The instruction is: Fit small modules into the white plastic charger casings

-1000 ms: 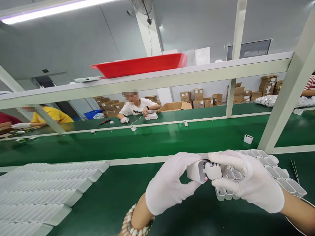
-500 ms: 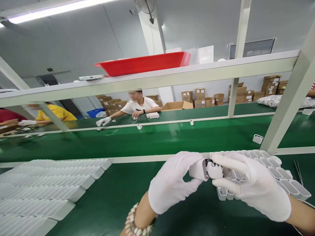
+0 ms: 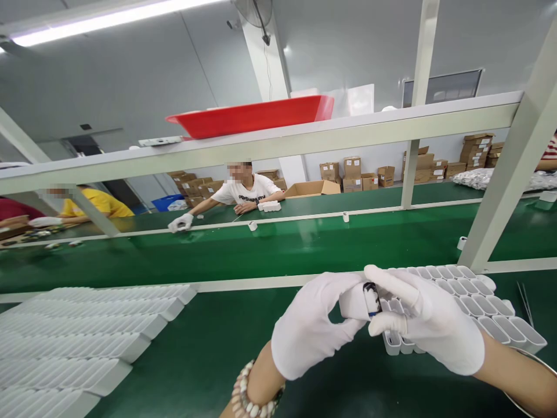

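Observation:
My gloved left hand (image 3: 317, 325) grips a white plastic casing (image 3: 353, 302) between thumb and fingers. A white inner piece with black parts (image 3: 371, 299) sits in the casing's open end, only a short part of it showing. My gloved right hand (image 3: 430, 319) is closed around that inner piece from the right, its fingertips close to the casing's rim; the palm side is hidden. Below and behind the right hand stand rows of open white casings (image 3: 496, 330), partly covered by it.
Rows of white casings (image 3: 87, 342) lie at the left on the green bench (image 3: 209, 360). Tweezers (image 3: 525, 303) lie at the right. A green conveyor belt (image 3: 304, 244) carries small white parts. Above runs a shelf with a red tray (image 3: 256, 116). A co-worker (image 3: 248, 188) sits across.
My right hand has moved left toward my left hand, and the inner piece has gone deeper into the casing. Small parts on the belt have shifted right.

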Available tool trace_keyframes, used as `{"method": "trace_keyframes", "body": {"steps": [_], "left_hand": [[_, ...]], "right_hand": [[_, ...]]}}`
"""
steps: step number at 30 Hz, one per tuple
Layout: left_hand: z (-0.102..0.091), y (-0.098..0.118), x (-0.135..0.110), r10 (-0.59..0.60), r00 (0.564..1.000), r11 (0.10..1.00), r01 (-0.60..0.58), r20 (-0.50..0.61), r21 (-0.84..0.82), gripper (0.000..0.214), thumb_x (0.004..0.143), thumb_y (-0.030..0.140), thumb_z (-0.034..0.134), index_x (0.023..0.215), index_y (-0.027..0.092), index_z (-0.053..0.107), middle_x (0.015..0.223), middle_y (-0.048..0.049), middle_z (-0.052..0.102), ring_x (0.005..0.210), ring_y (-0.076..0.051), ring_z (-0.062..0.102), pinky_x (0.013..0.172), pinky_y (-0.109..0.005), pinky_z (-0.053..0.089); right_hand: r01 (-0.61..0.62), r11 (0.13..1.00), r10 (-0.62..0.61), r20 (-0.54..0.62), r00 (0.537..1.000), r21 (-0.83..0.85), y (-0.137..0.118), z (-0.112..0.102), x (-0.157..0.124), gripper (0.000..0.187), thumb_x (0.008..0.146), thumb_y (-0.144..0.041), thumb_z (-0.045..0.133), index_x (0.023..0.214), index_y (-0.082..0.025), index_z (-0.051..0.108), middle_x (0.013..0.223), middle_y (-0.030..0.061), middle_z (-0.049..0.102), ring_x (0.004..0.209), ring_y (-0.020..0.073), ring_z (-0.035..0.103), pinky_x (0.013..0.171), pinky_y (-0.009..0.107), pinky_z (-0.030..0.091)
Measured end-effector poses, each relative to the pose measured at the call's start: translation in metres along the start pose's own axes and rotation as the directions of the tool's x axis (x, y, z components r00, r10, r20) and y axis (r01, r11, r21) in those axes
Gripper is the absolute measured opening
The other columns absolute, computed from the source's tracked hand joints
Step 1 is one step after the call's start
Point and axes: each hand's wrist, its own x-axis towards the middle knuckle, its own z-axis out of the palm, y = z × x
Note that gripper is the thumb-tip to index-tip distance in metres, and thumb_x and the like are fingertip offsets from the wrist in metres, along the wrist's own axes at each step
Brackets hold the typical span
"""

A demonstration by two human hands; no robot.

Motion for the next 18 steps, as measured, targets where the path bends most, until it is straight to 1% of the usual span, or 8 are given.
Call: {"method": "trace_keyframes", "body": {"steps": [2, 5, 8, 10, 12, 15, 17, 18], "left_hand": [[0.004, 0.000, -0.001, -0.035, 0.998, 0.999, 0.034, -0.045, -0.015, 0.044, 0.076, 0.019, 0.070, 0.118, 0.023, 0.056, 0.101, -0.0014, 0.072, 0.085, -0.016, 0.068, 0.079, -0.029, 0.057], [0.016, 0.000, -0.006, -0.091, 0.987, 0.996, 0.089, -0.132, -0.025, 0.041, 0.077, 0.025, 0.072, 0.114, 0.023, 0.056, 0.101, -0.0022, 0.072, 0.086, -0.018, 0.069, 0.080, -0.032, 0.059], [0.031, -0.001, -0.012, -0.113, 0.974, 0.994, 0.112, -0.198, -0.016, 0.048, 0.080, 0.030, 0.072, 0.122, 0.022, 0.051, 0.105, -0.0059, 0.070, 0.093, -0.021, 0.070, 0.083, -0.036, 0.060], [0.037, -0.003, -0.015, -0.051, 0.987, 0.999, 0.050, -0.154, -0.010, 0.061, 0.083, 0.034, 0.072, 0.134, 0.021, 0.041, 0.116, -0.0111, 0.067, 0.105, -0.024, 0.067, 0.088, -0.039, 0.059], [0.039, -0.005, -0.015, 0.021, 0.998, 1.000, -0.022, -0.060, -0.016, 0.072, 0.083, 0.037, 0.071, 0.142, 0.021, 0.031, 0.128, -0.0154, 0.060, 0.117, -0.027, 0.061, 0.094, -0.041, 0.057], [0.033, -0.007, -0.011, 0.075, 0.997, 0.997, -0.075, 0.013, -0.008, 0.071, 0.084, 0.037, 0.070, 0.141, 0.020, 0.032, 0.132, -0.0171, 0.057, 0.122, -0.028, 0.058, 0.097, -0.041, 0.055], [0.029, -0.006, -0.008, 0.095, 0.994, 0.995, -0.095, 0.049, -0.018, 0.056, 0.085, 0.034, 0.068, 0.134, 0.023, 0.042, 0.122, -0.0126, 0.064, 0.111, -0.026, 0.064, 0.092, -0.037, 0.057], [0.027, -0.006, -0.008, 0.098, 0.993, 0.995, -0.096, 0.071, -0.029, 0.048, 0.085, 0.034, 0.066, 0.128, 0.024, 0.047, 0.114, -0.0095, 0.067, 0.102, -0.024, 0.067, 0.086, -0.034, 0.058]], "right_hand": [[0.011, 1.000, -0.011, -0.009, 1.000, 0.016, 0.000, 0.004, -0.001, 0.046, 0.099, -0.042, 0.045, 0.140, -0.027, 0.031, 0.080, -0.0008, 0.064, 0.065, 0.0153, 0.061, 0.061, 0.026, 0.053], [-0.002, 0.997, 0.001, 0.005, 1.000, 0.080, -0.005, 0.011, -0.003, 0.038, 0.100, -0.041, 0.045, 0.135, -0.027, 0.038, 0.075, -0.0027, 0.063, 0.059, 0.0135, 0.057, 0.056, 0.024, 0.050], [-0.161, 0.980, 0.158, 0.036, 0.987, 0.120, -0.010, 0.015, -0.006, 0.030, 0.096, -0.035, 0.053, 0.125, -0.025, 0.050, 0.070, -0.0033, 0.062, 0.056, 0.0137, 0.055, 0.054, 0.025, 0.049], [-0.347, 0.927, 0.336, 0.094, 0.937, 0.145, -0.013, 0.013, -0.005, 0.016, 0.091, -0.025, 0.056, 0.106, -0.026, 0.060, 0.070, -0.0034, 0.063, 0.059, 0.0137, 0.057, 0.055, 0.025, 0.049], [-0.515, 0.838, 0.481, 0.203, 0.853, 0.180, -0.015, 0.007, -0.002, 0.012, 0.089, -0.019, 0.052, 0.089, -0.025, 0.063, 0.071, -0.0039, 0.064, 0.060, 0.0127, 0.059, 0.057, 0.024, 0.050], [-0.605, 0.765, 0.502, 0.384, 0.775, 0.221, -0.015, -0.003, 0.004, 0.015, 0.087, -0.019, 0.049, 0.084, -0.023, 0.064, 0.071, -0.0036, 0.064, 0.059, 0.0116, 0.059, 0.058, 0.023, 0.051], [-0.649, 0.721, 0.484, 0.493, 0.723, 0.245, -0.014, -0.006, 0.007, 0.016, 0.086, -0.019, 0.048, 0.085, -0.022, 0.064, 0.072, -0.0025, 0.063, 0.054, 0.0102, 0.058, 0.051, 0.020, 0.049], [-0.688, 0.680, 0.483, 0.550, 0.681, 0.254, -0.014, -0.006, 0.009, 0.017, 0.087, -0.020, 0.047, 0.085, -0.022, 0.064, 0.070, -0.0023, 0.062, 0.051, 0.0092, 0.056, 0.045, 0.018, 0.046]]}}
